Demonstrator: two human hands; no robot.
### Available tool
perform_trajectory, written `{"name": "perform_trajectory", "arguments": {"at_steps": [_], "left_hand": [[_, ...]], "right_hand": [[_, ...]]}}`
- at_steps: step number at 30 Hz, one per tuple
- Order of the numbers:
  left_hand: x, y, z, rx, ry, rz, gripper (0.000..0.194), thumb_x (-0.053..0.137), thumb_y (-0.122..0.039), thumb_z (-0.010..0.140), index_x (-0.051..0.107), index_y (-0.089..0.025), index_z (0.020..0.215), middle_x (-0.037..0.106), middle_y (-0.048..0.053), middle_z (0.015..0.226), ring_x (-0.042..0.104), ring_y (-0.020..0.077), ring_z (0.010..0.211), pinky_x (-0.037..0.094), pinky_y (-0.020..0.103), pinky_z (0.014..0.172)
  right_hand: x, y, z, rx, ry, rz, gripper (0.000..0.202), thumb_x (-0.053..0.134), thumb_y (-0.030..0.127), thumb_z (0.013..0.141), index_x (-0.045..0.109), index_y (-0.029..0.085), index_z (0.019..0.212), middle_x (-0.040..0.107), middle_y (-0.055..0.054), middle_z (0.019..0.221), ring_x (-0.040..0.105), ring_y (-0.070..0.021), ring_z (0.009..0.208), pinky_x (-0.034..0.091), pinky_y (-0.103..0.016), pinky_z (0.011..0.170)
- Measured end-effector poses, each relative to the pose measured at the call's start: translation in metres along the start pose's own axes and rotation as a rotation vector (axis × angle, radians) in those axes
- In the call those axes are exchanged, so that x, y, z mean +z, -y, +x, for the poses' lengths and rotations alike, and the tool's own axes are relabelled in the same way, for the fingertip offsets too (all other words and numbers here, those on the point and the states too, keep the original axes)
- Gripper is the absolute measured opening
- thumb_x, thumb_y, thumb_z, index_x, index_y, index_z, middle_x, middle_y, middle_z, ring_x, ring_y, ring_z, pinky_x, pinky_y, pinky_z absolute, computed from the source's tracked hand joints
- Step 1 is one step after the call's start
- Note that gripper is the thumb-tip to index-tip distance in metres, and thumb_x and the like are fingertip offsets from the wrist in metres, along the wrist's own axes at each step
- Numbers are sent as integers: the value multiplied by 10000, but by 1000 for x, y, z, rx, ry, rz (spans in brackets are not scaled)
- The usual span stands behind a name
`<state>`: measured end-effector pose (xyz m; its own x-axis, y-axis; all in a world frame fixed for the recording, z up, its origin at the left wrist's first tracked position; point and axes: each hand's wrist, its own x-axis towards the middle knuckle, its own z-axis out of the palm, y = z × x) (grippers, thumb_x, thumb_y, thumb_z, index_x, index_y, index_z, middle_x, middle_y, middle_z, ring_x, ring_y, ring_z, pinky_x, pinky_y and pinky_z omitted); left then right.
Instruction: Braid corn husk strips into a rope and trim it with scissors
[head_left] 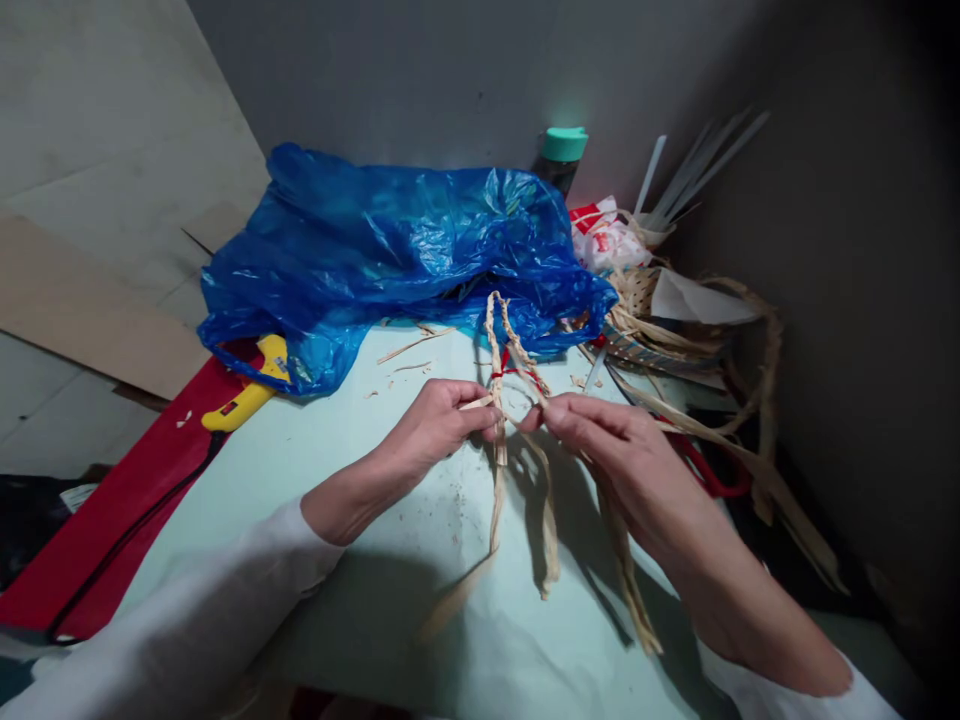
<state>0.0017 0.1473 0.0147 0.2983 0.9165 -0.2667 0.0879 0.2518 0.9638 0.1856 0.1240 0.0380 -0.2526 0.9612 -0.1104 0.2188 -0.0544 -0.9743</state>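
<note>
A braided cord of pale dried plant fibre (493, 335) forms a narrow loop above the table, with a thin red tie (510, 373) around it. My left hand (446, 420) pinches one leg of the braid just below the red tie. Closed on the other leg, near its loose strands, is my right hand (600, 430). Several flat fibre strands (550, 520) hang down from between the hands. The fingertips of both hands are close together, and the exact grip of the right ones is partly hidden.
Behind lies a crumpled blue plastic bag (420, 230), with a yellow corded tool (247, 390) at its left. A woven basket (667, 335) holding fibre, a green-capped bottle (564, 150) and red-handled scissors (712, 470) are at the right. Fibre scraps litter the pale table (360, 600).
</note>
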Motion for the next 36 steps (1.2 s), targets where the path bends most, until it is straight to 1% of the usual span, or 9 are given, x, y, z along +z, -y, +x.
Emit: {"name": "perform_trajectory", "arguments": {"at_steps": [5, 14, 19, 21, 24, 27, 30, 33, 36], "left_hand": [[5, 3, -1, -28, -12, -41, 129, 580, -187, 763, 566, -140, 644, 446, -51, 482, 306, 39, 417, 170, 196, 417], [3, 9, 0, 35, 146, -131, 223, 549, -325, 866, 598, -130, 768, 548, 2, 604, 486, 88, 507, 363, 208, 467], [3, 11, 0, 73, 40, -18, 223, 564, -295, 854, 560, -146, 688, 475, -37, 530, 411, 69, 455, 303, 206, 446], [3, 10, 1, 75, 8, -1, 217, 557, -273, 848, 560, -145, 673, 459, -43, 526, 372, 60, 446, 273, 207, 449], [3, 7, 0, 94, -7, 4, 214, 555, -260, 839, 575, -137, 665, 512, -22, 593, 398, 63, 495, 306, 208, 501], [3, 4, -1, 107, -16, 7, 237, 548, -262, 838, 569, -139, 636, 546, -6, 622, 466, 82, 557, 363, 214, 575], [5, 2, -3, 80, -27, -24, 254, 537, -262, 836, 532, -151, 607, 542, -5, 602, 521, 103, 565, 400, 228, 595], [5, 1, -3, 39, -42, 42, 253, 511, -272, 845, 506, -171, 613, 481, -32, 545, 440, 89, 464, 348, 224, 504], [4, 2, -3, 99, -102, 247, 269, 470, -259, 865, 481, -186, 607, 381, -55, 505, 341, 93, 460, 270, 228, 490]], "right_hand": [[23, -7, -1, 61, 84, -95, 208, 571, 346, 852, 618, 181, 733, 557, 9, 597, 453, -120, 547, 320, -252, 528], [31, -16, 2, 91, 89, -247, 320, 443, 328, 919, 606, 187, 683, 592, 0, 501, 515, -128, 473, 348, -245, 510], [33, -11, -1, -63, 131, -400, 344, 434, 348, 942, 659, 199, 730, 590, 5, 547, 486, -126, 499, 305, -260, 530], [29, -7, -1, -100, 57, -471, 359, 457, 410, 936, 651, 197, 722, 583, 0, 562, 466, -128, 508, 288, -270, 534], [19, -5, 2, -137, -175, -545, 303, 513, 453, 906, 631, 186, 825, 634, -25, 707, 508, -147, 601, 321, -273, 586], [14, -9, 9, -152, -81, -503, 285, 477, 425, 929, 624, 185, 883, 644, -34, 787, 539, -161, 681, 349, -273, 635], [16, -15, 13, -125, 55, -382, 301, 423, 374, 953, 626, 186, 835, 597, -8, 692, 520, -145, 639, 352, -263, 619], [22, -21, 15, -80, 27, -296, 258, 448, 365, 937, 614, 188, 849, 539, 13, 637, 468, -129, 577, 333, -251, 567], [27, -26, 18, -42, 10, -205, 263, 463, 413, 924, 596, 199, 849, 494, 23, 627, 394, -113, 527, 286, -240, 504]]}}
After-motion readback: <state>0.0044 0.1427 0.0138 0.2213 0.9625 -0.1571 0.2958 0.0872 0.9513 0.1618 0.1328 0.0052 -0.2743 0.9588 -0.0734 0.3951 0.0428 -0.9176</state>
